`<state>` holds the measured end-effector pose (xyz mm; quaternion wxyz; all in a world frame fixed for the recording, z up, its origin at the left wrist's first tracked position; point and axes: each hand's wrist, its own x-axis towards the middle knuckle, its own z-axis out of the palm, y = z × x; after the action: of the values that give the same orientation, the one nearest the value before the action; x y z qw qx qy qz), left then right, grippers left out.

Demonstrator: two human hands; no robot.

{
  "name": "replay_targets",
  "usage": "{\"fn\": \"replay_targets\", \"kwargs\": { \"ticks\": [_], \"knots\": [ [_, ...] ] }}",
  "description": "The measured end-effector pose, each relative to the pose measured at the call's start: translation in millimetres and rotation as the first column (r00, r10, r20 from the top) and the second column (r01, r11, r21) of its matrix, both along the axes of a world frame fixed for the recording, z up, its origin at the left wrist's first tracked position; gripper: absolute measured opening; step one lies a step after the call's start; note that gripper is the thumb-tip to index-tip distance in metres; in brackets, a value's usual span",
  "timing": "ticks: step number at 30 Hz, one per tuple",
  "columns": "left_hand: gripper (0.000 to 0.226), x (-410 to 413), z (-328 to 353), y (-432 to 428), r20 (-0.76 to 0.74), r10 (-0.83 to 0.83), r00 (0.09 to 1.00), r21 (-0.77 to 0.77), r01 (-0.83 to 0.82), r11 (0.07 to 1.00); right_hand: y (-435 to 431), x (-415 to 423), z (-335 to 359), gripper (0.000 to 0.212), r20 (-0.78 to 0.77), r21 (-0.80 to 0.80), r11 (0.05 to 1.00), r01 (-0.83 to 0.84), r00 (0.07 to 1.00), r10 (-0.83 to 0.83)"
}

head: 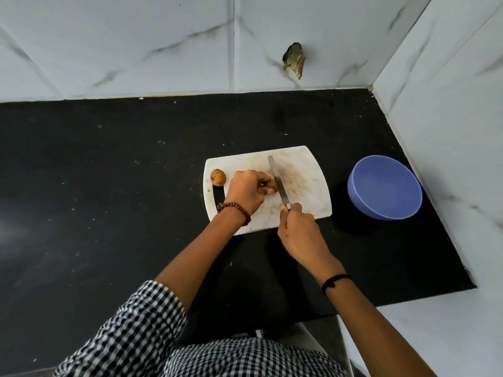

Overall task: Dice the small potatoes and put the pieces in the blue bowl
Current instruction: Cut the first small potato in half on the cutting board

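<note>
**A:** What have the left fingers got?

**B:** The left hand (246, 193) is curled over a small brown potato (273, 184) on the white cutting board (304, 170). Its fingertips (263, 183) and thumb pinch the potato from above. Only the end that pokes out past the fingertips shows.

**A:** And the other hand?

**B:** The right hand (299, 229) is wrapped round the handle of a knife (277, 180). The handle is mostly hidden in the fist, with the forefinger up near where the blade begins. The blade runs away from those fingers across the board and lies right against the exposed end of the potato, just beyond the left fingertips. Whether the edge has bitten in, I cannot tell.

**A:** Any more potatoes?

**B:** A second potato (217, 177), whole, sits on the board beyond the back of the left hand, on the side away from the knife. Neither hand touches it.

**A:** Where is the bowl?

**B:** The blue bowl (385, 187) stands on the black countertop (136, 172), off the board. It is out past the right hand on the side away from the left, well apart from both sets of fingers.

**A:** Anything on the wrists?

**B:** There is a brown bead bracelet (235, 209) on the left wrist and a black thread band (333, 281) on the right. A checked sleeve (130, 330) is pushed up the left arm.
</note>
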<state>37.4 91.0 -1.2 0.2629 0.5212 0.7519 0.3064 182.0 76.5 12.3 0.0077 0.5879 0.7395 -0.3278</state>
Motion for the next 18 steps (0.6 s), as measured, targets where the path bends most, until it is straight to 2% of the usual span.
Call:
{"fn": "replay_targets", "kwargs": {
  "ticks": [7,18],
  "knots": [
    [0.020,-1.1,0.3,5.6,-0.042,-0.009,0.999,0.006,0.009,1.000,4.8,-8.7,-2.5,0.029,0.001,0.001,1.000,0.009,1.000,-0.009],
    [0.020,-0.2,3.0,3.1,-0.080,0.005,0.997,0.048,-0.001,0.999,22.3,-14.2,1.1,0.036,-0.028,-0.052,0.998,-0.028,0.999,0.027]
  ]
}}
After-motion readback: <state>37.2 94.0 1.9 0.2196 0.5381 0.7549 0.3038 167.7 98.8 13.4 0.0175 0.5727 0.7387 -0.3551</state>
